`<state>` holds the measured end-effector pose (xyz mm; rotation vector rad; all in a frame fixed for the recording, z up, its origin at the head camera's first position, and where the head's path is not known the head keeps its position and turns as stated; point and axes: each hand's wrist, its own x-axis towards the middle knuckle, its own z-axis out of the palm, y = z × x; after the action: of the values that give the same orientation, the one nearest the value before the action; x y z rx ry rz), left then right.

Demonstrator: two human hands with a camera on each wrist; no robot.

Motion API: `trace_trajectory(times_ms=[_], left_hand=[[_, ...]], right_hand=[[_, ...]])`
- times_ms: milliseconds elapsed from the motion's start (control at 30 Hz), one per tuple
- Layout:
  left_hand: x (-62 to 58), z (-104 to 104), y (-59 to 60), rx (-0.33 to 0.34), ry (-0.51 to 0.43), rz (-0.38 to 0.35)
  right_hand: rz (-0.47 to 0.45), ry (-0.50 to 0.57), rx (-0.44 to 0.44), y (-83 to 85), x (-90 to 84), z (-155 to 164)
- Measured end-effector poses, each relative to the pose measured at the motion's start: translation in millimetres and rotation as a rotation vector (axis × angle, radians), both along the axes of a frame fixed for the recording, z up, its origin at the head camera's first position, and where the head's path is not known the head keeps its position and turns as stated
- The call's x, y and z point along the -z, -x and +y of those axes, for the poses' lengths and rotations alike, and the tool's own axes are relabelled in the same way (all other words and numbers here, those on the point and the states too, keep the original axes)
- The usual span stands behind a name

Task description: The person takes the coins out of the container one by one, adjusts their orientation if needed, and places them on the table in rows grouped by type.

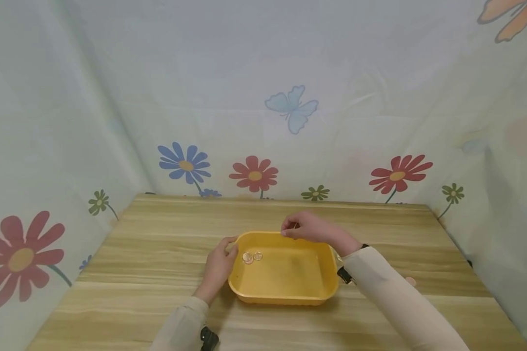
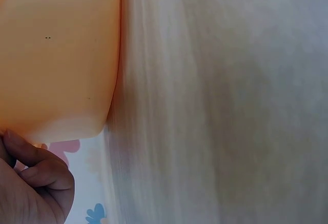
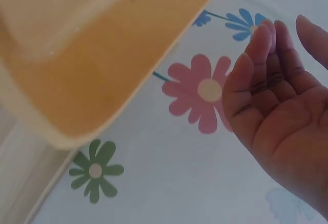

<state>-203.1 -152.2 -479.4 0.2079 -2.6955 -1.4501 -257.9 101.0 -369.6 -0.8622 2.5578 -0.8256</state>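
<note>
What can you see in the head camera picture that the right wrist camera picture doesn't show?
Only the head view shows two coins in the tub, the left hand holding its left rim, a blue butterfly, and another coin on the wooden table. Only the right wrist view shows the right hand's bare palm, holding nothing. Both show the yellow tub, the right hand and the flowered cloth.

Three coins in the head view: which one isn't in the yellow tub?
The lone coin on the wooden table, right of the right sleeve. The other two coins lie side by side inside the yellow tub, near the left hand.
</note>
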Motion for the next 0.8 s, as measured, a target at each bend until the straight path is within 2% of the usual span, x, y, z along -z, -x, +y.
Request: trace_trajectory(times_ms=[200,567,800], left_hand=[[-1.3,-0.5,-1.5,0.003,-0.008,0.005],[-0.7,0.3,-0.9,-0.004,0.009,0.036],[-1.4,0.9,-2.0,0.003,0.008,0.033]], right_hand=[[-0.027,-0.026,-0.024,5.2,11.3,-22.8],[0.025,-0.032,-0.059,6.3,41.3,-54.0],[0.0,-0.049,-0.02,7.2,62.3,-67.4]])
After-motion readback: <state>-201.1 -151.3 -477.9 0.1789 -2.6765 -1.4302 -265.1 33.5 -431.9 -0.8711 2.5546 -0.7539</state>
